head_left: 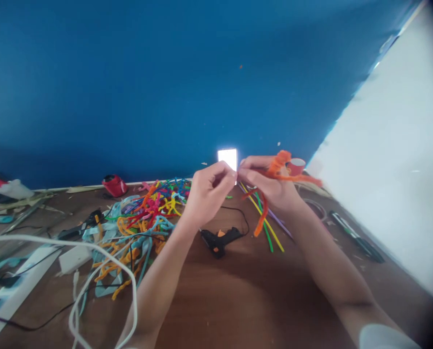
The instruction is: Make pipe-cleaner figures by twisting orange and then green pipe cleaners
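My right hand (269, 182) is closed around an orange pipe cleaner figure (280, 164), whose fuzzy ends stick out past the wrist and hang below the palm. Thumb and forefinger of my left hand (212, 186) are pinched together, almost meeting the right fingertips; whatever lies between them is too small to make out. Behind the hands stands a brightly lit phone screen (228, 157). Below them, a black glue gun (220, 241) with an orange trigger rests on the brown table (234, 300). Yellow, green and purple pipe cleaners (270, 225) lie under my right hand.
A tangled heap of coloured pipe cleaners (154, 208) spreads on the left. A white cable (132, 276) loops near my left forearm, beside a power strip (23, 286). Dark pens (356, 237) lie at right, and a red roll (115, 185) is near the blue wall (165, 87).
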A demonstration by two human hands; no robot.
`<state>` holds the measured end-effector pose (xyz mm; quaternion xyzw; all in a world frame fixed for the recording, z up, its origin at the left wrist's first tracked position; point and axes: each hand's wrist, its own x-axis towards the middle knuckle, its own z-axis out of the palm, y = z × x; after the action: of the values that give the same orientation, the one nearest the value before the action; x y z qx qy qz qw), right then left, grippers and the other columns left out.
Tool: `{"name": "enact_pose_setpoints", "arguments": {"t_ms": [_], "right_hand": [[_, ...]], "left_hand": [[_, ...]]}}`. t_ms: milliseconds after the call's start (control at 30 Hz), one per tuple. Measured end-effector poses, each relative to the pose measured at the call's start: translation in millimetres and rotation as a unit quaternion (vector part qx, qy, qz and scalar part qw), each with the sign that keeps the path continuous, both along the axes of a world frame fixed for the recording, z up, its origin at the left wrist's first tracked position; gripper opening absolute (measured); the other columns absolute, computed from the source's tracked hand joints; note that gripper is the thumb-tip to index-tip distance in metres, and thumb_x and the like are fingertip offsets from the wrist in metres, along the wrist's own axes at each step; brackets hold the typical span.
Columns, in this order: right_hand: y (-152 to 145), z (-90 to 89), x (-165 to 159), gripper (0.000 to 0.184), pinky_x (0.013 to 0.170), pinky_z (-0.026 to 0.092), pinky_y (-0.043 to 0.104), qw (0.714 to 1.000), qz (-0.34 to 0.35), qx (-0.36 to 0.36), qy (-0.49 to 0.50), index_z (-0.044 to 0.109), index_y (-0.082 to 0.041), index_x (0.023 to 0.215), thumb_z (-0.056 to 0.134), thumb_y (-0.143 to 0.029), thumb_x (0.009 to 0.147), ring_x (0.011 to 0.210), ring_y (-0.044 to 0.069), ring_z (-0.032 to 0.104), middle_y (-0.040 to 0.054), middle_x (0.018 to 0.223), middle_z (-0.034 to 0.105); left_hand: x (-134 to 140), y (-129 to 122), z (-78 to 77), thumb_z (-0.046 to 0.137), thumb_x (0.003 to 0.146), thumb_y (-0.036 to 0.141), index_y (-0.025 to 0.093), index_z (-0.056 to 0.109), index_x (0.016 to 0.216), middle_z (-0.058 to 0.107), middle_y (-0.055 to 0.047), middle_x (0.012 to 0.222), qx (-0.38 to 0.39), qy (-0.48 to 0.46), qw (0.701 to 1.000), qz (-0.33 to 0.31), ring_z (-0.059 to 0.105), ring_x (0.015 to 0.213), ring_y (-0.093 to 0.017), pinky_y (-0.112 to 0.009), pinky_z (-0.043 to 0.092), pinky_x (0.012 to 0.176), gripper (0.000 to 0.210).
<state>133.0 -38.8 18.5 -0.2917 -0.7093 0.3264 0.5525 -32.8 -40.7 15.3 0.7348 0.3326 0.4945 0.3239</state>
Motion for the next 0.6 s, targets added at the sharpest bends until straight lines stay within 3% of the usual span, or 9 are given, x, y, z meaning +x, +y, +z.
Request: {"name": "enact_pose_setpoints", "arguments": {"t_ms": [100,167,267,400,467,600], "right_hand": [[0.3,0.1,3.4,0.015,0.053,0.035,0.027,0.992,-0.011,0.091,-0.089,0.067,-0.022,0.070,0.065,-0.023,0.085,0.059,0.011,0.047,-0.0026,0.063,0.055],[2.5,-1.6,3.3,0.014,0.056,0.039,0.027,0.992,-0.017,0.092,-0.088,0.069,-0.023,0.075,0.064,-0.025,0.088,0.062,0.012,0.050,-0.0019,0.067,0.059],[6.8,-4.7,-0.2,0.008,0.060,0.044,0.027,1.000,-0.006,0.005,0.002,0.072,-0.023,0.087,0.068,-0.030,0.086,0.067,0.012,0.055,-0.0011,0.074,0.063],[9.7,-5.5,-4.4,0.020,0.057,0.045,0.026,0.987,0.018,-0.118,0.104,0.073,-0.020,0.093,0.076,-0.033,0.079,0.060,0.010,0.053,-0.0017,0.074,0.064],[10.6,-5.4,-4.1,0.020,0.057,0.045,0.025,0.985,0.016,-0.135,0.104,0.073,-0.019,0.089,0.077,-0.035,0.079,0.059,0.009,0.053,-0.0006,0.074,0.066],[15.0,-7.4,-0.3,0.021,0.058,0.046,0.026,0.990,-0.015,-0.119,0.072,0.075,-0.018,0.090,0.076,-0.037,0.081,0.063,0.011,0.057,0.0015,0.075,0.068]], "left_hand": [[2.7,-1.9,5.5,0.052,0.084,0.031,0.021,0.045,0.061,0.022,0.008,0.049,-0.227,-0.115,0.961,-0.112,0.016,0.041,-0.006,-0.025,0.015,0.039,0.027],[2.4,-0.6,6.8,0.056,0.082,0.031,0.021,0.047,0.060,0.021,0.009,0.048,-0.272,-0.155,0.943,-0.117,0.014,0.040,-0.006,-0.025,0.015,0.039,0.025],[-1.0,4.3,4.7,0.059,0.084,0.032,0.020,0.053,0.065,0.027,0.008,0.047,-0.220,-0.198,0.954,-0.051,0.021,0.040,-0.005,-0.024,0.016,0.039,0.023],[-9.3,10.2,1.4,0.058,0.089,0.032,0.020,0.056,0.068,0.037,0.007,0.045,-0.107,-0.196,0.973,0.063,0.030,0.040,-0.006,-0.023,0.021,0.040,0.025],[-13.1,11.7,1.4,0.056,0.091,0.033,0.020,0.057,0.070,0.043,0.006,0.047,-0.079,-0.165,0.980,0.083,0.033,0.040,-0.006,-0.023,0.025,0.041,0.025],[-18.1,14.3,1.3,0.056,0.094,0.040,0.019,0.058,0.077,0.053,0.004,0.058,-0.044,-0.094,0.993,0.065,0.044,0.046,-0.006,-0.021,0.033,0.045,0.027]]}}
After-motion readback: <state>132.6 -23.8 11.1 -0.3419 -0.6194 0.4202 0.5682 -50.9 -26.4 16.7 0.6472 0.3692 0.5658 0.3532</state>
